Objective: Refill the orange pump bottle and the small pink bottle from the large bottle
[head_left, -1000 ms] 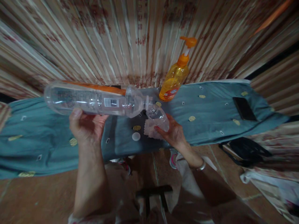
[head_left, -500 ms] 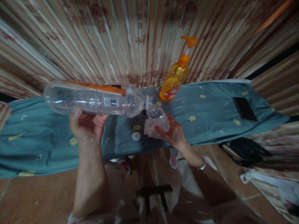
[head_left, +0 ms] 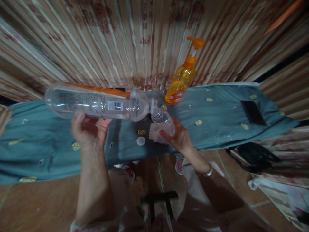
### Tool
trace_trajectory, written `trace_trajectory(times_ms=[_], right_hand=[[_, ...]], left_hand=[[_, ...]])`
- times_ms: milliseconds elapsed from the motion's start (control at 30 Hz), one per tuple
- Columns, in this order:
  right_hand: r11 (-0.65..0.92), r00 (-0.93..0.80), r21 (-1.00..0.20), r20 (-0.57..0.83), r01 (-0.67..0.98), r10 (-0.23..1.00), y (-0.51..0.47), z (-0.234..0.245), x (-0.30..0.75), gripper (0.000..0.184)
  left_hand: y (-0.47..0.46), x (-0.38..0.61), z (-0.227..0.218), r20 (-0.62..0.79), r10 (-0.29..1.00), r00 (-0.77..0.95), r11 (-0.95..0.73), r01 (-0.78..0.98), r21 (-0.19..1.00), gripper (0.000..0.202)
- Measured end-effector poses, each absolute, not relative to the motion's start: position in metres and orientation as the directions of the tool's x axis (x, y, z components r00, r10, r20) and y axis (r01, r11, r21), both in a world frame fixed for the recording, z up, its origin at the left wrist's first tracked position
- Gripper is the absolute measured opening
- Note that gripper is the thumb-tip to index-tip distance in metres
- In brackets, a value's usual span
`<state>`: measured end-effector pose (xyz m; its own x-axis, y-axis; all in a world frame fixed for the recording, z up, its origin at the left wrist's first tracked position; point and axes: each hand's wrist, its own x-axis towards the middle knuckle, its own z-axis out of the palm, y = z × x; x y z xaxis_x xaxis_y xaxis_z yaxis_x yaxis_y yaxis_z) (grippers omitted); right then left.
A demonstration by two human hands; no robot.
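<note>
Left of centre the large bottle (head_left: 96, 104) lies level above the covered table (head_left: 217, 129) in the left hand (head_left: 88, 130), its mouth meeting the small bottle (head_left: 165, 122) held at centre by the right hand (head_left: 180, 138), with a cap (head_left: 140, 140) on the cover just below them, a pump bottle (head_left: 182, 79) behind and a phone (head_left: 253, 112) far right.

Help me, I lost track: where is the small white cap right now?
Head view: the white cap lies on the teal cloth near centre, between the left hand holding the large bottle and the right hand holding the small bottle.
</note>
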<state>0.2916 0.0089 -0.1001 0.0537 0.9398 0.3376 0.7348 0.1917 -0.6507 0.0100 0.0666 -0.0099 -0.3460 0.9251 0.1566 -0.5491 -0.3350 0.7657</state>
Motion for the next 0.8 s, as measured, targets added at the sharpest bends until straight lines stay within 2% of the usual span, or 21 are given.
trace_trajectory(times_ms=[367, 567, 800], right_hand=[[0.171, 0.061, -0.629, 0.329, 0.758, 0.942, 0.0089, -0.0997, 0.2905, 0.079], [0.17, 0.07, -0.641, 0.331, 0.748, 0.941, 0.0091, -0.0999, 0.2909, 0.087], [0.184, 0.073, -0.644, 0.352, 0.743, 0.933, 0.0084, -0.1011, 0.2905, 0.08]], left_hand=[[0.0656, 0.0108, -0.0081, 0.17, 0.926, -0.337, -0.338, -0.543, 0.769, 0.056], [0.0646, 0.0145, -0.0049, 0.151, 0.918, -0.367, -0.342, -0.538, 0.771, 0.049], [0.065, 0.0132, -0.0072, 0.153, 0.92, -0.361, -0.342, -0.549, 0.762, 0.044]])
